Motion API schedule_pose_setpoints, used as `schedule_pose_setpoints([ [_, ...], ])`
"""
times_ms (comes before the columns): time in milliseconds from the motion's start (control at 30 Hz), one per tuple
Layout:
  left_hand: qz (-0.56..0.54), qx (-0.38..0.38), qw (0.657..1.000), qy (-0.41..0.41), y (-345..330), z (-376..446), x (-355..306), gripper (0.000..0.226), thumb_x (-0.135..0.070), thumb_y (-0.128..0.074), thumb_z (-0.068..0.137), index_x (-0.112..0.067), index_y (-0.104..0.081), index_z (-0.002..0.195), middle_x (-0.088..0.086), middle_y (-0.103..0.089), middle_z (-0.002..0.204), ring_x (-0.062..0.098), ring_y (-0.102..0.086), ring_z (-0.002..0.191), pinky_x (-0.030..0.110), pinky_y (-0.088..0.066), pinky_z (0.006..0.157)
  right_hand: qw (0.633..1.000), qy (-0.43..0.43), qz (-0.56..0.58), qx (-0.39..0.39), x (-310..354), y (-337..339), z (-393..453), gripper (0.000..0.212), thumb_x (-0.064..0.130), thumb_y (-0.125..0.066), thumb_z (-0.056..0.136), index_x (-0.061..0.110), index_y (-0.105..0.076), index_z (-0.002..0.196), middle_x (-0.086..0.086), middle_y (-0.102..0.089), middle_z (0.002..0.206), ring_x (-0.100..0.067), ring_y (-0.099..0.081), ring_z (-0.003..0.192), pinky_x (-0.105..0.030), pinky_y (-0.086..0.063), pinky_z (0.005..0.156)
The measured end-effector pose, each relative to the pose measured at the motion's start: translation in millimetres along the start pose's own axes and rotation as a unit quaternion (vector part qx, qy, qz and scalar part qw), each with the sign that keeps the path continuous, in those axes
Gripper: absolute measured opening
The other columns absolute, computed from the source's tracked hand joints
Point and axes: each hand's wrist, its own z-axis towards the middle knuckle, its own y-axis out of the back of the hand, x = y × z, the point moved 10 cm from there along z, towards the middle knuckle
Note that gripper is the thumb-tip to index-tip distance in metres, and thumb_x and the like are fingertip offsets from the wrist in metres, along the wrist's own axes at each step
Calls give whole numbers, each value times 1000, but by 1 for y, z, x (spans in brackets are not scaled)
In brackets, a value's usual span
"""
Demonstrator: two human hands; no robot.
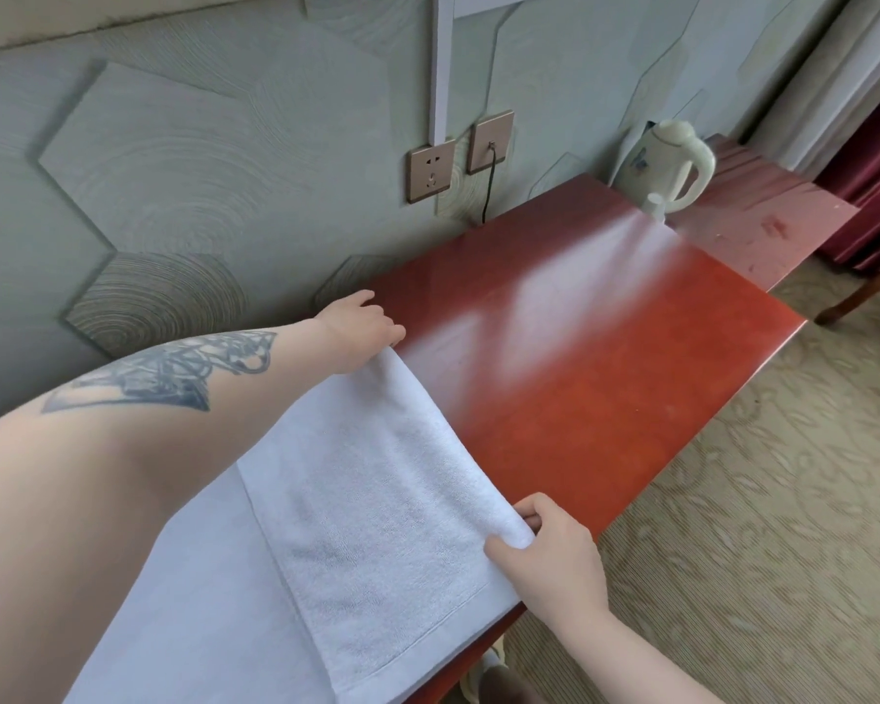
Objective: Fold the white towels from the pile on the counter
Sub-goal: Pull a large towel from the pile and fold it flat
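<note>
A white towel [356,500] lies across the near end of a glossy red-brown counter [605,358], folded over so that an upper layer rests on a wider lower layer spreading toward you at the bottom left; a stitched hem runs along the upper layer's near edge. Your left hand [359,330] holds the far corner of the folded edge close to the wall, fingers curled down onto the cloth, though the exact pinch is hidden beneath the hand. Your left forearm reaches in from the lower left and bears a dark tattoo [174,370]. Your right hand [547,556] grips the near corner of the same edge at the counter's front lip, thumb on top and fingers curled round the rolled cloth. The edge between your two hands runs straight across the counter's depth. Beyond the towel the counter top shows bare, with a pale sheen of reflected light. At the far end stands a cream electric kettle [669,165]. On the grey-green patterned wall behind are two bronze socket plates [461,155], the right one with a black cable [489,188] plugged in and hanging down. Patterned beige carpet [758,525] covers the floor to your right.
</note>
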Motion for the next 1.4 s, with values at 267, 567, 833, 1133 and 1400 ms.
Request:
schedule_pose_setpoints([
  [267,-32,-165,982,91,63,-21,41,48,7,-51,79,-21,-47,118,-2,-55,114,22,-44,115,35,-20,110,981,8,112,-158,17,50,18,20,24,-71,68,32,-56,80,11,-60,86,-6,-56,77,-26,-40,58],
  [567,-69,-231,967,86,60,-104,69,58,8,-55,74,-24,-55,123,2,-50,122,24,-43,116,33,-26,103,930,185,111,-298,71,51,-71,40,6,-78,58,27,-62,88,15,-57,85,-9,-57,77,-14,-39,62],
  [833,-135,-198,970,31,8,-208,89,59,16,-42,71,-19,-54,117,-4,-49,139,22,-40,134,34,-30,109,839,449,69,-299,126,-20,-178,35,5,-71,49,10,-74,84,6,-66,83,-12,-61,77,-21,-50,68],
  [1133,-63,-201,975,69,-56,-298,95,70,16,-59,54,-21,-63,113,0,-61,106,27,-58,106,36,-42,93,753,632,16,-182,198,-117,-259,22,11,-64,51,15,-69,72,1,-56,68,-20,-46,56,-27,-35,44],
  [1400,-47,-132,981,135,-123,-330,91,62,9,-68,35,-20,-62,90,-3,-61,88,23,-62,88,30,-38,88,762,627,-163,-6,198,-214,-261,35,14,-44,28,19,-48,62,4,-38,63,-15,-29,58,-25,-12,48],
])
